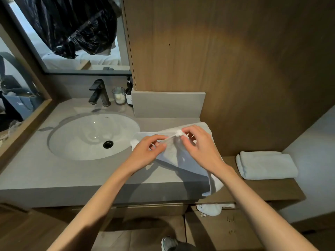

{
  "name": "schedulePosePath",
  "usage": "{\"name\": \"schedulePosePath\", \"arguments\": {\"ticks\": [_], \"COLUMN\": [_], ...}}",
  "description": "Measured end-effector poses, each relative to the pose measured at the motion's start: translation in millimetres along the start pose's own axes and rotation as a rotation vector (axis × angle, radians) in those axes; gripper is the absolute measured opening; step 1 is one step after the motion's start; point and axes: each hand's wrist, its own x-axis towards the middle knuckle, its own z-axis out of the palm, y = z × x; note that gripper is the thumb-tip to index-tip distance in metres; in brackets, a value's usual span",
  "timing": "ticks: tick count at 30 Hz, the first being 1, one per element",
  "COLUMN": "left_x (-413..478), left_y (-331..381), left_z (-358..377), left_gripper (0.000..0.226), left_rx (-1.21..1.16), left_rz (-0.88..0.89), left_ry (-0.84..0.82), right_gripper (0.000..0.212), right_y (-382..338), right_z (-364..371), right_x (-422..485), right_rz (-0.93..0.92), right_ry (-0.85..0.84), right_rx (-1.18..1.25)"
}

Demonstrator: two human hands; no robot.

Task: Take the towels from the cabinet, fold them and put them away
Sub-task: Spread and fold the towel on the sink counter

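A white towel (181, 160) lies spread on the grey counter (54, 174) to the right of the sink, one end hanging over the counter's front edge. My left hand (146, 151) pinches the towel's upper edge near its left corner. My right hand (197, 142) pinches the same edge a little further right, lifting it off the counter. A second white towel (266, 164), folded into a neat block, rests on the lower wooden shelf (262, 189) at the right. Another bit of white towel (210, 209) sticks out of the cabinet front below the counter.
A white oval sink (76, 140) with a black faucet (97, 93) takes up the counter's left. A glass jar (119, 96) and a dark pump bottle (129, 93) stand behind it. A wood panel wall (235, 60) rises at the back. A mirror (72, 33) hangs above the sink.
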Motion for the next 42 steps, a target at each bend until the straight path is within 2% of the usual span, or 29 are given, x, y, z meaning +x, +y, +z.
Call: {"name": "schedulePosePath", "arguments": {"ticks": [1, 3, 6, 10, 12, 14, 17, 20, 23, 26, 28, 31, 36, 39, 42], "left_x": [2.4, 5.5, 6.7, 4.0, -0.1, -6.2, -14.8, -15.5, -19.3, -32.1, -45.2, -71.5, -127.5, -159.2, -188.6], "left_y": [-4.9, -14.5, -23.5, -44.6, -54.8, -58.7, -53.5, -35.6, -3.1, 41.4, 67.8, 100.6, 130.7, 108.9, 78.9], "left_z": [1.5, 6.0, 12.4, 14.4, 16.3, 21.5, 29.7, 27.2, 16.4, 8.7, 10.7, 16.5, 30.5, 39.1, 37.7], "left_gripper": [0.016, 0.040, 0.064, 0.041, 0.049, 0.045, 0.032, 0.029, 0.037, 0.039, 0.038, 0.028, 0.020, 0.010, 0.015], "left_rx": [0.114, 0.252, 0.349, 0.554, 0.642, 0.716, 0.756, 0.779, 0.719, 0.616, 0.646, 0.754, 1.112, 1.305, 1.304], "left_rz": [0.050, 0.104, 0.061, 0.036, 0.043, 0.048, 0.084, 0.148, 0.275, 0.427, 0.573, 0.637, 0.612, 0.536, 0.348], "left_ry": [0.003, 0.013, 0.018, -0.040, -0.106, -0.110, -0.038, 0.034, 0.145, 0.152, 0.215, 0.361, 0.629, 0.593, 0.523], "right_gripper": [0.017, 0.022, 0.018, 0.013, 0.015, 0.017, 0.021, 0.021, 0.020, 0.022, 0.018, 0.020, 0.016, 0.018, 0.017], "right_y": [-3.6, -11.8, -20.3, -24.4, -27.9, -31.1, -26.2, -10.2, 11.0, 30.5, 39.5, 45.7, 41.9, 54.5, 64.0], "right_z": [-10.9, -35.0, -72.1, -111.2, -125.5, -136.3, -147.7, -162.6, -185.4, -209.4, -222.6, -236.5, -224.1, -196.3, -178.5], "right_x": [-0.3, -2.9, -10.5, -24.9, -34.0, -44.1, -58.7, -71.7, -86.3, -104.8, -118.1, -134.4, -160.4, -191.2, -216.1], "right_rz": [-0.021, -0.083, -0.079, 0.042, 0.077, 0.098, 0.139, 0.212, 0.293, 0.369, 0.404, 0.425, 0.354, 0.441, 0.429], "right_ry": [0.030, 0.108, 0.228, 0.364, 0.412, 0.448, 0.477, 0.516, 0.552, 0.598, 0.614, 0.588, 0.655, 0.548, 0.409], "right_rx": [-0.044, -0.142, -0.141, -0.059, -0.010, 0.039, 0.095, 0.147, 0.224, 0.310, 0.344, 0.365, 0.398, 0.435, 0.379]}}
